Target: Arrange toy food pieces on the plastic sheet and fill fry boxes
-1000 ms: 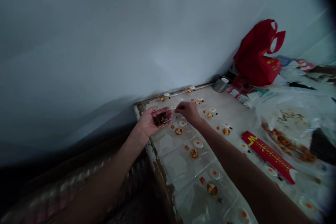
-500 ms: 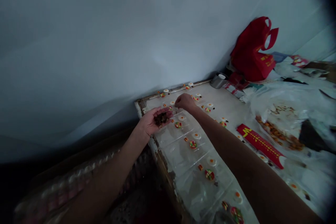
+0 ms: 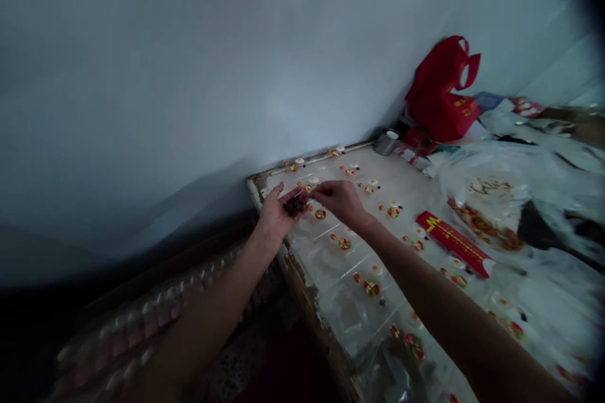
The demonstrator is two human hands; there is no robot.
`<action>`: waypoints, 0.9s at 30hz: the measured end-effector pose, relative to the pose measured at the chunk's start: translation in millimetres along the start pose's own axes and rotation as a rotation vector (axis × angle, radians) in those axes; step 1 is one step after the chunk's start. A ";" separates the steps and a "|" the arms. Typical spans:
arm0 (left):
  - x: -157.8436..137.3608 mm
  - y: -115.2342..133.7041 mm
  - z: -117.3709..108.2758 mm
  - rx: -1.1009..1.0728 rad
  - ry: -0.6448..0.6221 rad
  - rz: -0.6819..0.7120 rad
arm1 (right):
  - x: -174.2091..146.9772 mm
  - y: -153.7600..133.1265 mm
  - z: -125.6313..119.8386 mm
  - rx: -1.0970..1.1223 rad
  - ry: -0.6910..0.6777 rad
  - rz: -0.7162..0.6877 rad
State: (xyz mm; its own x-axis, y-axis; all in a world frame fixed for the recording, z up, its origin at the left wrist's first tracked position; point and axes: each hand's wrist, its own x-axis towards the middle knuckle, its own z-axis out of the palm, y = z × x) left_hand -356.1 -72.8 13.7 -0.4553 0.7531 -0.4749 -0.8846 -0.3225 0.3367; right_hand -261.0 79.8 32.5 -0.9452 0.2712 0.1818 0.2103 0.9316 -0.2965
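Note:
My left hand (image 3: 274, 214) is palm up with a small heap of dark brown pieces (image 3: 293, 206) resting in it. My right hand (image 3: 343, 198) has its fingertips pinched together at the edge of that heap; whatever is between them is too small to make out. Below and around both hands, rows of tiny food-shaped pieces lie on clear plastic. Among them are a round pizza-like piece (image 3: 345, 244), a burger-like piece (image 3: 357, 278) and a white fried-egg piece (image 3: 373, 182). Some groups include a small dark piece as well.
A red bag (image 3: 442, 97) stands by the wall near a metal cup (image 3: 386, 143). To the right lie a red card strip (image 3: 454, 244) and a clear bag of orange-brown pieces (image 3: 486, 227). Rows of clear packs (image 3: 142, 321) sit low at left, beside the worn table edge (image 3: 302, 289).
My right hand has come back from over the plastic to the heap in my left palm. The view has shifted slightly.

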 end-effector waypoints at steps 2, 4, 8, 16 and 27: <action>-2.4 -10.6 8.4 0.017 -0.006 -0.018 | -15.8 -19.0 -5.3 0.138 -0.005 -0.103; -2.2 -20.1 19.6 0.037 -0.016 -0.044 | -20.4 -30.9 -10.1 0.110 -0.070 -0.185; 9.1 -28.3 48.4 0.046 0.057 -0.058 | -2.9 -23.0 -30.6 0.138 -0.149 -0.144; 33.6 -21.1 50.6 -0.081 0.073 -0.090 | -6.2 61.1 -37.1 0.805 -0.047 0.250; 50.5 -15.5 27.4 0.003 0.045 -0.025 | -23.2 69.6 15.2 -0.230 -0.263 -0.148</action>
State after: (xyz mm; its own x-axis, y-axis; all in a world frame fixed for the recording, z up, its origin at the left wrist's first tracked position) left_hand -362.6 -14.1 6.8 -0.4377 0.7340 -0.5193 -0.8953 -0.3027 0.3267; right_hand -228.2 134.7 -6.6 -0.9950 0.0864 -0.0491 0.0894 0.9941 -0.0618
